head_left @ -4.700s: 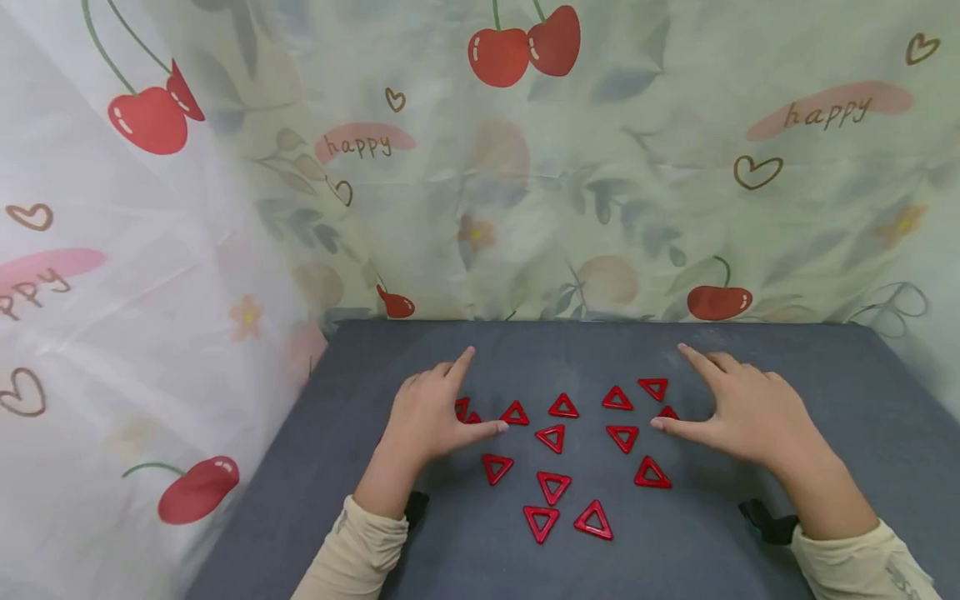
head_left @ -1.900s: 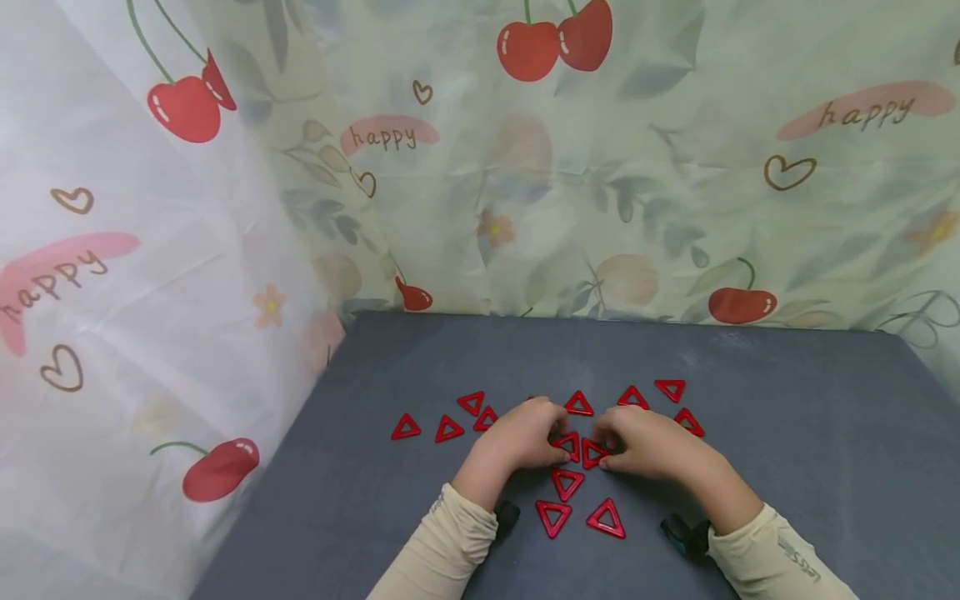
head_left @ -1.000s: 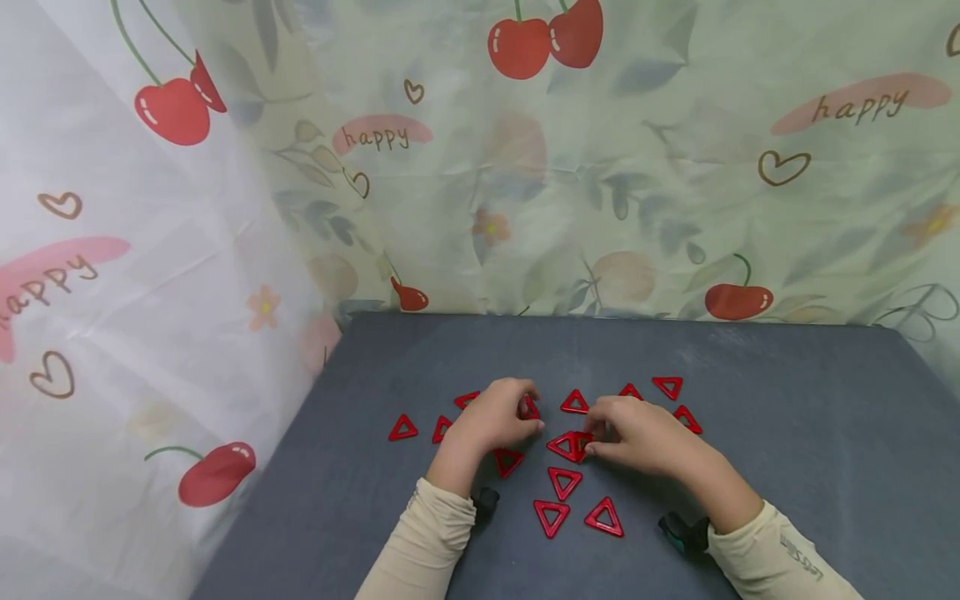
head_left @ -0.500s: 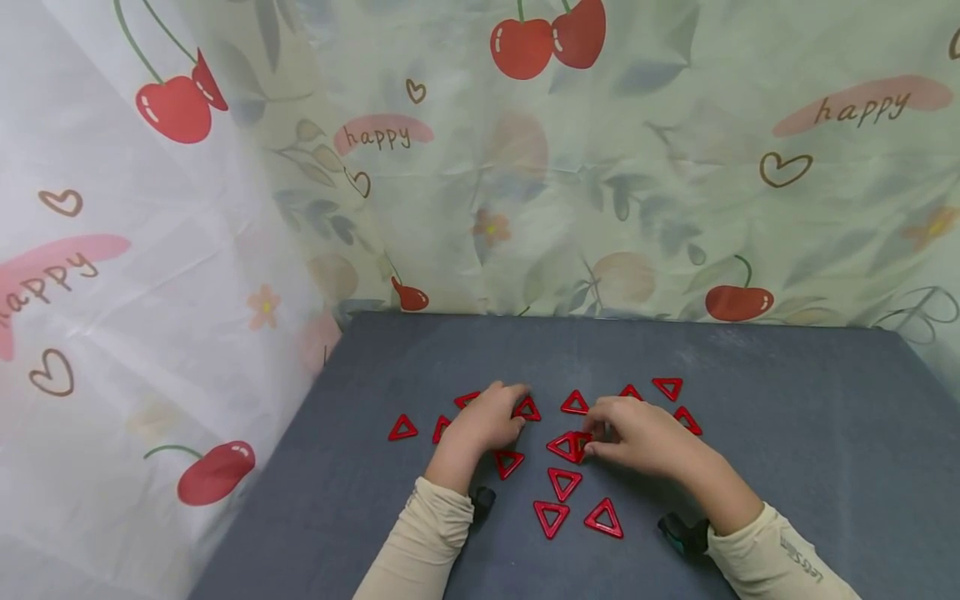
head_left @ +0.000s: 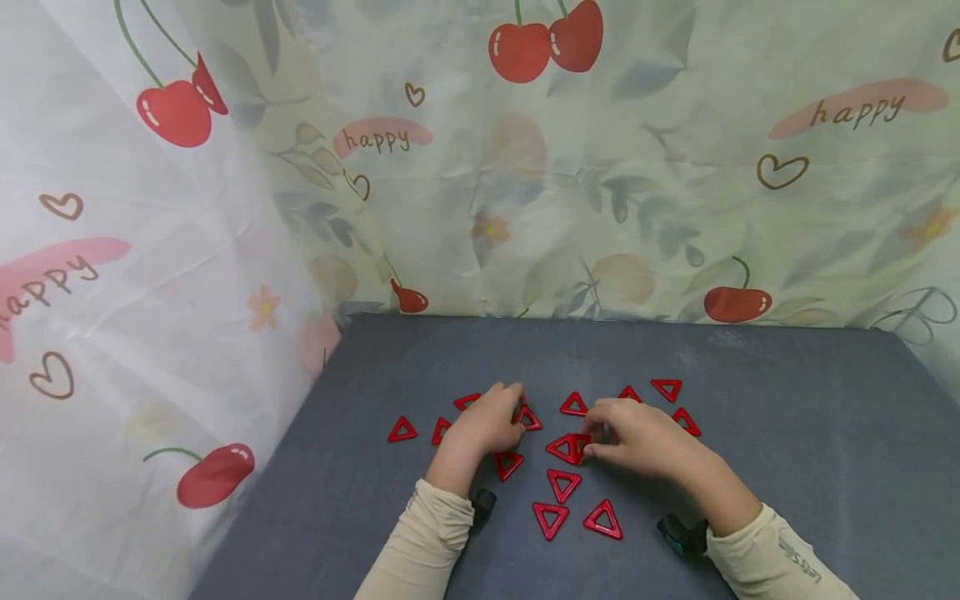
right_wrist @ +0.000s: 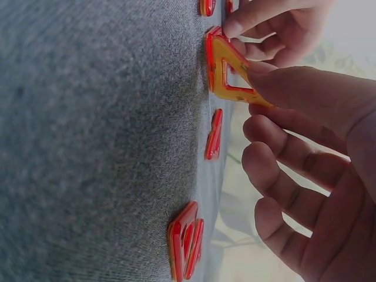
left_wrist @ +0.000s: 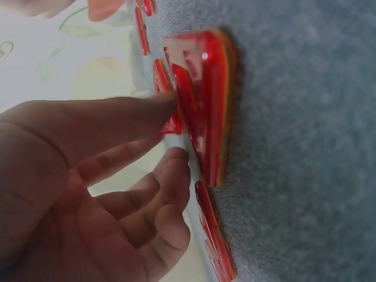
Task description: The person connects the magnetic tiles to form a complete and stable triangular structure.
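Note:
In the head view, my left hand [head_left: 486, 423] bends its index finger and thumb around a hollow red triangle tile [head_left: 536, 417] lying on the table. The left wrist view shows the thumb at a tile [left_wrist: 158, 76], behind a nearer tile [left_wrist: 220, 111]. My right hand [head_left: 645, 433] pinches another triangle tile [head_left: 581, 443] between thumb and index finger. In the right wrist view this tile [right_wrist: 220, 79] is tilted up, its yellow underside showing, with one edge against a flat red tile [right_wrist: 210, 56]. The right hand's other fingers are loosely bent.
Several more red triangle tiles lie flat on the grey table [head_left: 825, 467], among them one at the far left [head_left: 402, 437], one at the back right [head_left: 677, 389] and one near the front [head_left: 615, 527]. A patterned cloth [head_left: 600, 167] hangs behind and at the left.
My hands came in from wide apart and met at two centre tiles. The left then moved back left to another tile, which has shifted slightly nearer. The right keeps its tile tilted.

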Tool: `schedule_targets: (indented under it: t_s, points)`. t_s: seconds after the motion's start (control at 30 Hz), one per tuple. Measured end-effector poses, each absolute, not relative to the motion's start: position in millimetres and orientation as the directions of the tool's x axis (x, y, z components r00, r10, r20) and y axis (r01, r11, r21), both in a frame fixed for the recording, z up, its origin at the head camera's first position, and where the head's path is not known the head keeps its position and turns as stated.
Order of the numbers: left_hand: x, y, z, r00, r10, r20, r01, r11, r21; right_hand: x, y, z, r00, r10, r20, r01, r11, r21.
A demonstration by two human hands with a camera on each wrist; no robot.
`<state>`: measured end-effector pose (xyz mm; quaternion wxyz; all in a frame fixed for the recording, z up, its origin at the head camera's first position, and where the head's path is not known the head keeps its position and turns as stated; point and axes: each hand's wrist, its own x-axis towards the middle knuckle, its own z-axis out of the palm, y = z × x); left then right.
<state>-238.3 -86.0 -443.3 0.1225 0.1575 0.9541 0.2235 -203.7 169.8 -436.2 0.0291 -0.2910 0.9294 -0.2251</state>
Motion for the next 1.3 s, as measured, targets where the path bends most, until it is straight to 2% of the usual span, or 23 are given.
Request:
schedule_targets:
  t_s: [0.23,0.53,0.77,1.07,1.3]
  points:
    - [-237.4,-86.9,-442.1,-0.916,0.380,-0.130,0.248,0.790,0.561,-204.0,170.3,-439.0,-0.834,-0.547,0.076,-0.521,0.735,-0.434]
    - [-237.3,-83.2,-444.7,-0.915,0.395,-0.088,0.280,0.776,0.566,-204.2,170.5,-440.8,-0.836,-0.543,0.072,-0.516,0.736,-0.439]
    - [-233.2,-75.0,-443.5,-0.890,0.450,-0.068,0.319,0.723,0.613,-204.4,170.6,-440.6,-0.835,-0.545,0.073,-0.517,0.732,-0.444]
    - [-230.3,-69.0,-441.4,-0.874,0.483,-0.056,0.356,0.712,0.605,-204.8,170.1,-438.2,-0.832,-0.551,0.072,-0.520,0.726,-0.451]
    - [-232.7,-69.4,-441.7,-0.853,0.518,-0.068,0.367,0.686,0.628,-207.4,169.3,-437.6,-0.814,-0.578,0.067,-0.529,0.689,-0.496]
